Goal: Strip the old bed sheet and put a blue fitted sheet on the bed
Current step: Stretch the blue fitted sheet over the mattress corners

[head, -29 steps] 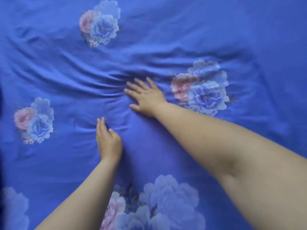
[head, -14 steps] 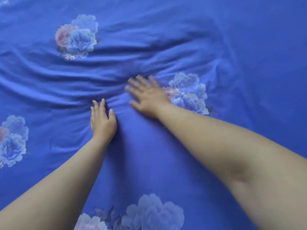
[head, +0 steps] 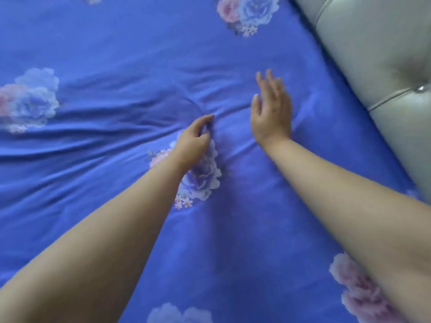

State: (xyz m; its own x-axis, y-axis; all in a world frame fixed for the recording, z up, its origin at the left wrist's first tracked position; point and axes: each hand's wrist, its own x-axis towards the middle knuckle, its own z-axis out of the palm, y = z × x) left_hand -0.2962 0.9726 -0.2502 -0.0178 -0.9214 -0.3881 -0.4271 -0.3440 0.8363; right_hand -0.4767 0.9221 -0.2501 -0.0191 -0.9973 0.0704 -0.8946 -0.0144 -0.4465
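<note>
With the left hand (head: 194,138) pinching the blue flower-printed fitted sheet (head: 116,54) beside the flat, released right hand (head: 271,113), tugging could deepen nearby creases.

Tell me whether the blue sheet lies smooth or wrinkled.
Wrinkled. Long creases cross the blue sheet and gather near the left hand; the right hand lies flat on it.
</note>
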